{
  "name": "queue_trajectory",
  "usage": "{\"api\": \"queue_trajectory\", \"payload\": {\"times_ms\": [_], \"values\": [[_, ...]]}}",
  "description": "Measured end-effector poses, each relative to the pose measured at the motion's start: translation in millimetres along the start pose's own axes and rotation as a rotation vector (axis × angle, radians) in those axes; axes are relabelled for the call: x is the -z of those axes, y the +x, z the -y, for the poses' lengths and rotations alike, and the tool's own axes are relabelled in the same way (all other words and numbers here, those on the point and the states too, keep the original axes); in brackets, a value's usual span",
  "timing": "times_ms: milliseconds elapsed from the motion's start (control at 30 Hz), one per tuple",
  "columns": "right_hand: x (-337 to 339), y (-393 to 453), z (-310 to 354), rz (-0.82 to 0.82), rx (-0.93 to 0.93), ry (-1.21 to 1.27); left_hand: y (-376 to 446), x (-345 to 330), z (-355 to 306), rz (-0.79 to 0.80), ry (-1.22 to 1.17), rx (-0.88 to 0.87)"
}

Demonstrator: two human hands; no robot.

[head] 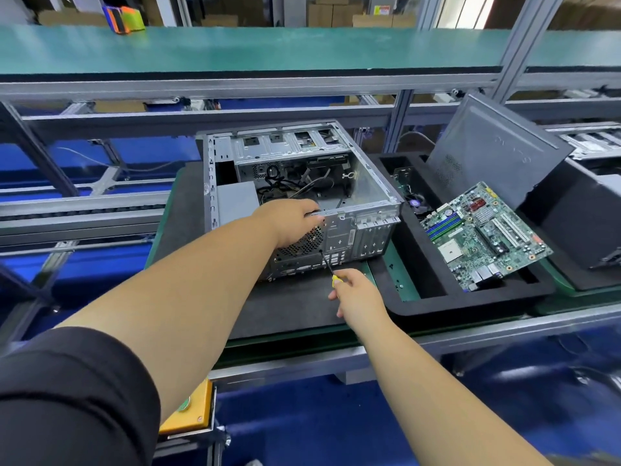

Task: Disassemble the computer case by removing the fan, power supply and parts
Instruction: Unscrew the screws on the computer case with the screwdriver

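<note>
At frame centre, the left hand [295, 220] grips the rear top edge of the open case [356, 203]. Just below, the right hand [356, 292] pinches a screwdriver [328, 265] whose tip touches the case's rear panel beside the fan grille [302, 243].

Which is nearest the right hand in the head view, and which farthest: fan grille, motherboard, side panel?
1. Fan grille, on the case's rear face, just up-left of the right hand.
2. Motherboard, tilted in the tray to the right.
3. Side panel, leaning upright behind the motherboard.
</note>
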State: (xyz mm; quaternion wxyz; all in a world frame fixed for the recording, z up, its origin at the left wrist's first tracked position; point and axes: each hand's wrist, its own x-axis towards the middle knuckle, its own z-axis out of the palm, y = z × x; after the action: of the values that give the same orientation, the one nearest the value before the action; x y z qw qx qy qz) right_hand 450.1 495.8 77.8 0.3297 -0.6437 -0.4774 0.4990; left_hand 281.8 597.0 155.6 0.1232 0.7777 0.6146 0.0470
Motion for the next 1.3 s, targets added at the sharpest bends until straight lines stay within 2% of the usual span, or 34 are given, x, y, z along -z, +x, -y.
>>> {"api": "queue_trajectory", "payload": {"times_ms": [167, 367, 533, 867, 933, 1067, 1100, 1200, 1300], "values": [[1.7, -1.8, 4.1, -0.012, -0.009, -0.016, 5.9, 5.1, 5.2, 0.034, 0.046, -0.054], [1.4, 0.0, 4.9, -0.006, -0.016, -0.001, 8.0, -0.7, 9.9, 0.017, -0.02, -0.05], [3.1, 0.8, 3.9, -0.02, -0.018, -0.002, 9.5, 4.6, 11.6, 0.066, -0.1, -0.064], [4.0, 5.3, 4.2, -0.025, -0.048, 0.022, 6.9, 8.1, 6.8, 0.087, -0.109, -0.069], [0.3, 6.2, 5.0, -0.016, -0.115, 0.111, 6.9, 8.1, 6.8, 0.089, -0.113, -0.07], [-2.3, 7.2, 9.2, 0.114, -0.411, 0.692, 5.7, 8.1, 6.9, 0.085, -0.139, -0.081], [-1.5, 7.4, 8.8, 0.165, -0.448, 0.773, 5.4, 8.1, 6.8, 0.086, -0.141, -0.084], [-2.2, 7.6, 5.8, 0.257, -0.467, 0.821, 4.4, 8.1, 6.1, 0.085, -0.14, -0.083], [-5.8, 10.2, 5.4, 0.225, -0.429, 0.709, 4.6, 7.9, 5.8, 0.099, -0.119, -0.081]]}}
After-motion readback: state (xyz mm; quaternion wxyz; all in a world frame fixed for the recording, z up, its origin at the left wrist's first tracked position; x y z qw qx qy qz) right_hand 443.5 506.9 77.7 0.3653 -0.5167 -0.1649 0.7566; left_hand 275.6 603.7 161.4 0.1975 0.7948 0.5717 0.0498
